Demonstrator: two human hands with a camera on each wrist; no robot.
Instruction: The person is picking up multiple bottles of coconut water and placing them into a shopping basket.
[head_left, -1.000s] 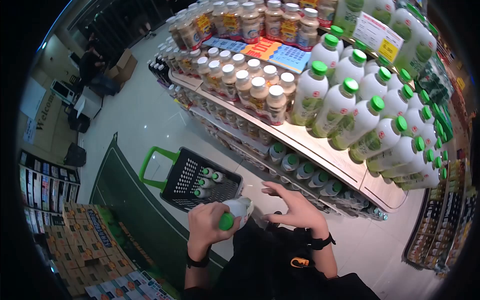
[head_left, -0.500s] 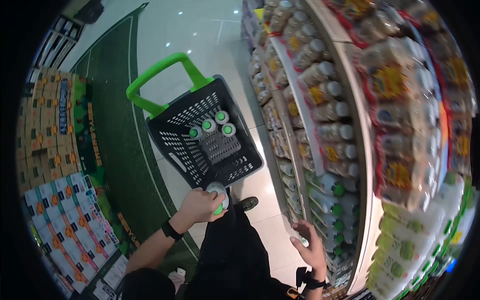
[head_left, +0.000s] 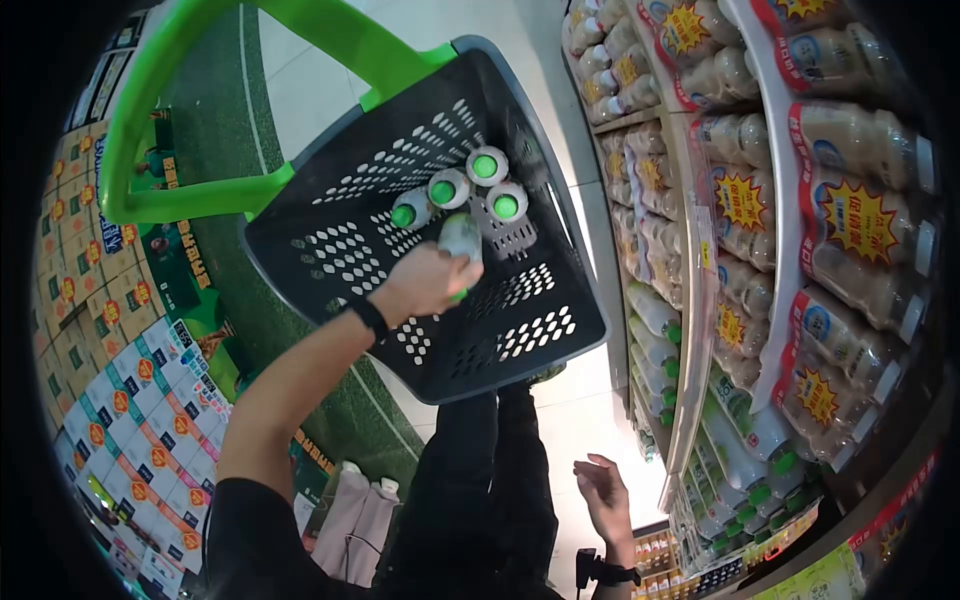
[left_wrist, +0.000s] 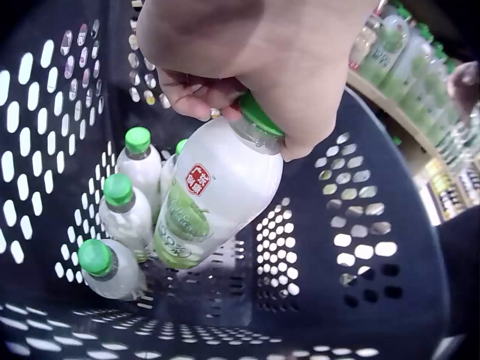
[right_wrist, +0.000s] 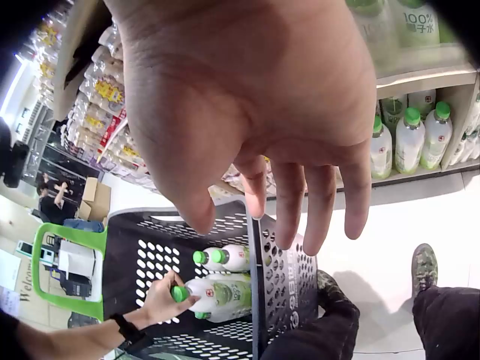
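Note:
My left hand (head_left: 425, 280) reaches into a dark grey shopping basket (head_left: 480, 378) with a green handle (head_left: 185, 198). It grips a white plastic drink bottle (left_wrist: 214, 191) near its green cap, and the bottle hangs tilted with its base toward the basket floor. Several like bottles (left_wrist: 135, 225) stand grouped in the basket beside it, caps up. Off to the right of the basket, my right hand (head_left: 605, 497) is held in the air with nothing in it. In the right wrist view its fingers (right_wrist: 320, 202) hang loosely, well above the basket rim.
Shelves (head_left: 690, 400) of packed brown-drink bottles (head_left: 850, 215) and green-capped bottles (head_left: 745, 425) run along the right. Stacked cartons (head_left: 90, 270) line the left, beside a green mat (head_left: 210, 110). A person (right_wrist: 56, 196) is far off near a cardboard box (right_wrist: 96, 199).
The head view has turned down and closer to the basket. My left hand has carried the bottle from outside the near rim into the basket. The right hand stays empty at the right.

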